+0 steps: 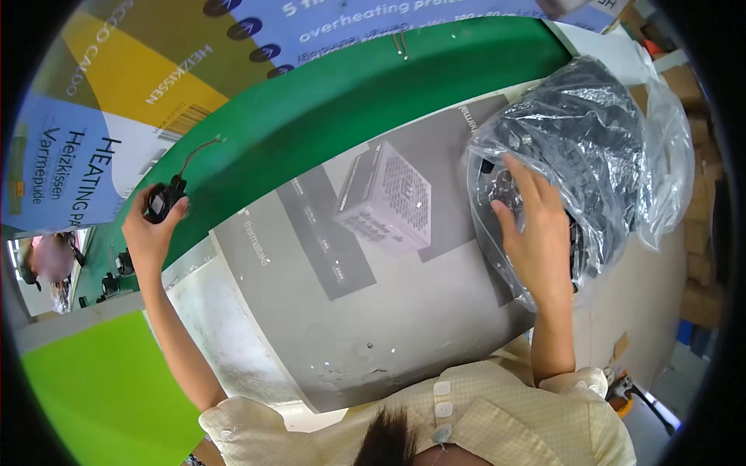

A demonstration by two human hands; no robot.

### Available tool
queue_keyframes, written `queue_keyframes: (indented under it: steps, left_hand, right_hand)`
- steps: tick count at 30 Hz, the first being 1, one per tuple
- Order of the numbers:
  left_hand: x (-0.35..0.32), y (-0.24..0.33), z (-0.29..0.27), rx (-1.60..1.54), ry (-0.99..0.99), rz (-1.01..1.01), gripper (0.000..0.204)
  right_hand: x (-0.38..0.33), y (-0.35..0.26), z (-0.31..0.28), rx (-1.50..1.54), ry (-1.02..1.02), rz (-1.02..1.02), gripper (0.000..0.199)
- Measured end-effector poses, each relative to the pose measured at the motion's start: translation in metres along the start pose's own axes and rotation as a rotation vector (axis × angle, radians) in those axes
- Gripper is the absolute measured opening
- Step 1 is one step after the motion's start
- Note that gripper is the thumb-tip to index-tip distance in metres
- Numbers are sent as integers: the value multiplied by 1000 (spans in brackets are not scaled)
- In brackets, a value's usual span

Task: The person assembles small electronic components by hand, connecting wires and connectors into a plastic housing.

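Out on the left, my left hand (pixel 151 225) is closed round a small, round black fan (pixel 158 203) with a pale centre. Its thin dark-red wire (pixel 190 158) sticks up over the green mat. My right hand (pixel 538 229) is at the mouth of a large clear plastic bag (pixel 598 147) on the right. Its thumb and fingers are apart, with nothing seen between them. Many black parts fill the bag, blurred by the plastic, and some black pieces (pixel 497 185) show at its opening beneath my fingers.
A grey printed cardboard sheet (pixel 326 334) lies before me, with small crumbs on it. Behind it runs a green mat (pixel 311 163), bordered by printed cardboard (pixel 183 62). More black parts (pixel 113 281) sit at left, near another person (pixel 54 260). Brown boxes (pixel 695 256) are stacked at right.
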State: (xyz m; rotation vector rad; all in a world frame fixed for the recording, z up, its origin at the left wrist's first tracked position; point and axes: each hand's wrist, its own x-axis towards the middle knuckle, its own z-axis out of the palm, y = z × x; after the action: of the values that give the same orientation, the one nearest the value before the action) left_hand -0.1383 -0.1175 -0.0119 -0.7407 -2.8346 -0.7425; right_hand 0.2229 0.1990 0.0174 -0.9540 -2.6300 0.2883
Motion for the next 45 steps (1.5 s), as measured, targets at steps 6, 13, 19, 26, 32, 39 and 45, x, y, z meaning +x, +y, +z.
queue_keyframes:
  steps: [6, 13, 19, 26, 32, 39, 45]
  left_hand:
    - [-3, -46, 22, 102, -6, -112, 66]
    - [44, 62, 45, 489, -13, 206, 54]
    - [110, 166, 105, 125, 27, 464, 52]
    - [83, 232, 113, 35, -42, 488, 52]
    - [78, 246, 95, 57, -155, 544, 53]
    - [40, 222, 37, 115, -335, 579, 56]
    - [-136, 155, -5, 229, -447, 373, 57]
  right_hand:
    - [4, 5, 18, 35, -29, -22, 56]
    - [7, 11, 23, 6, -39, -149, 39]
    - [-2, 9, 15, 122, -73, -128, 27]
    - [-19, 7, -10, 186, -109, -42, 28]
    - [-21, 10, -33, 523, -41, 98, 24]
    - [-22, 22, -29, 1399, -71, 268, 28]
    - [-11, -1, -13, 1916, -276, 160, 46]
